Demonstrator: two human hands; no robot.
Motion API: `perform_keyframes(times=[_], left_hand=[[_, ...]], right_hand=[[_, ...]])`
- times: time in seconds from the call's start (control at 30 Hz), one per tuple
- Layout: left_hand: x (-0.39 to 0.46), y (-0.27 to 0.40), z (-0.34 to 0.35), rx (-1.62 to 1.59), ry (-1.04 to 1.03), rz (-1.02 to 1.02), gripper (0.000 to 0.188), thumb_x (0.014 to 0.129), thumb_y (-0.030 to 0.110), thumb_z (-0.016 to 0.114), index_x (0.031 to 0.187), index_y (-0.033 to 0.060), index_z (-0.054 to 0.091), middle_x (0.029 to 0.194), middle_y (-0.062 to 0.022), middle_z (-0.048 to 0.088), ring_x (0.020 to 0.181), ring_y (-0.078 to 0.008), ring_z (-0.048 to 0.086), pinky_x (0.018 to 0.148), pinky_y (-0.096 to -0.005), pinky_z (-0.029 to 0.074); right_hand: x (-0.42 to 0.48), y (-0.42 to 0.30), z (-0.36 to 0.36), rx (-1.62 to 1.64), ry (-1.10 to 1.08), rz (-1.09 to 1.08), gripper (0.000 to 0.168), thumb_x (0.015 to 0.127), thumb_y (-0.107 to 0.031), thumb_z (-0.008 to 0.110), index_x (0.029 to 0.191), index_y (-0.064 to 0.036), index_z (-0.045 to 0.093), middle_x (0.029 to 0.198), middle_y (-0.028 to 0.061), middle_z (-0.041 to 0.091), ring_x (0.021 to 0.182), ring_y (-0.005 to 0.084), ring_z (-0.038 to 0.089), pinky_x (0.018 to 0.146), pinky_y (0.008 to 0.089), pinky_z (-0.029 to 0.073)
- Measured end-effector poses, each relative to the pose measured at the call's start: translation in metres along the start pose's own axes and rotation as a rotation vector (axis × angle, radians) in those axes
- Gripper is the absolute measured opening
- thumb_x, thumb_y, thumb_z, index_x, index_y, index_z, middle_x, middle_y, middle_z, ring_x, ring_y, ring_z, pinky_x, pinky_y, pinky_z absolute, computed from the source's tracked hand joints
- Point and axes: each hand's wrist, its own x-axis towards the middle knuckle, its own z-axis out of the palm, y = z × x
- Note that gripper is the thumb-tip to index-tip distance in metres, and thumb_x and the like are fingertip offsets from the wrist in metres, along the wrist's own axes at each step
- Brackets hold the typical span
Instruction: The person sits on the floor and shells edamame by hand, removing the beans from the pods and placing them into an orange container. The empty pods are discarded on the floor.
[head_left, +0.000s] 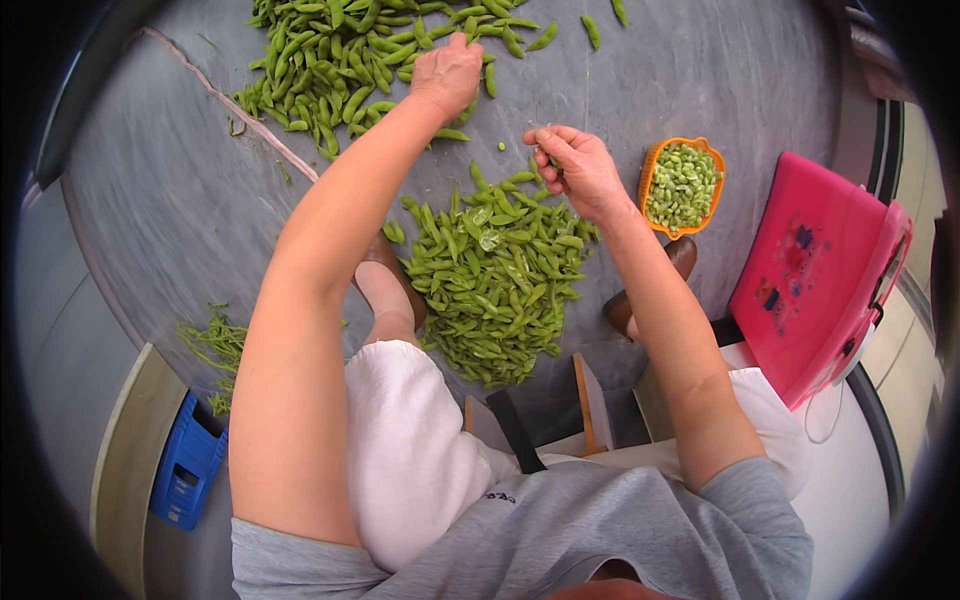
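My left hand (450, 73) reaches to the right edge of a heap of whole green soybean pods (330, 71) on the floor. Its fingertips are among the pods, and whether they grip one is hidden. My right hand (576, 169) is raised above the floor with thumb and forefinger pinched and the other fingers curled. Something green, mostly covered, shows inside those fingers. Between the two hands lies one loose shelled bean (502, 146). Below them spreads a pile of flattened, opened pods (499, 277). An orange basket (643, 180) holds shelled beans (681, 187), to the right of my right hand.
My brown shoes (681, 259) flank the opened pods. At right stands a pink case (810, 277) with printed figures. Green stems (217, 341) lie at left, near a blue plastic object (187, 465). A pinkish cord (225, 97) crosses the grey floor (150, 195).
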Motion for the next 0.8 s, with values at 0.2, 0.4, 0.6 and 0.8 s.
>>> perform_keyframes(times=[0.2, 0.4, 0.6, 0.8], left_hand=[[-0.007, 0.004, -0.029, -1.022, -0.238, -0.328, 0.021, 0.082, 0.012, 0.059, 0.1, 0.0014, 0.057, 0.078, -0.0066, 0.061, 0.054, -0.0122, 0.056, 0.049, -0.0257, 0.045], [-0.068, 0.06, -0.077, -1.413, -0.502, -0.207, 0.021, 0.086, 0.012, 0.057, 0.102, -0.0002, 0.054, 0.069, -0.0013, 0.058, 0.051, -0.0042, 0.05, 0.044, -0.0181, 0.038], [-0.101, 0.08, -0.071, -0.781, 0.029, 0.144, 0.021, 0.08, 0.009, 0.061, 0.099, 0.0008, 0.059, 0.071, -0.005, 0.06, 0.053, -0.0115, 0.054, 0.05, -0.0233, 0.044], [-0.114, 0.078, -0.078, -0.691, 0.101, 0.179, 0.018, 0.078, 0.006, 0.062, 0.096, 0.0024, 0.062, 0.077, -0.0091, 0.062, 0.06, -0.0168, 0.06, 0.056, -0.0263, 0.047]], right_hand=[[-0.013, -0.002, -0.007, 0.026, 0.047, -0.059, 0.022, 0.088, -0.022, 0.056, 0.097, -0.002, 0.059, 0.067, -0.0032, 0.05, 0.054, 0.0036, 0.043, 0.044, 0.0176, 0.033], [-0.02, -0.001, 0.0, 0.116, 0.018, -0.161, 0.023, 0.083, -0.022, 0.064, 0.09, -0.001, 0.059, 0.065, -0.0011, 0.053, 0.052, 0.0052, 0.044, 0.044, 0.0186, 0.035], [-0.036, 0.01, -0.004, 0.2, -0.047, -0.171, 0.015, 0.084, -0.018, 0.062, 0.082, -0.004, 0.058, 0.065, -0.0006, 0.054, 0.053, 0.0055, 0.046, 0.044, 0.0187, 0.036], [-0.045, 0.006, 0.001, 0.171, -0.11, -0.161, 0.014, 0.084, -0.017, 0.062, 0.082, -0.003, 0.059, 0.067, -0.0005, 0.056, 0.054, 0.0046, 0.048, 0.045, 0.0183, 0.037]])
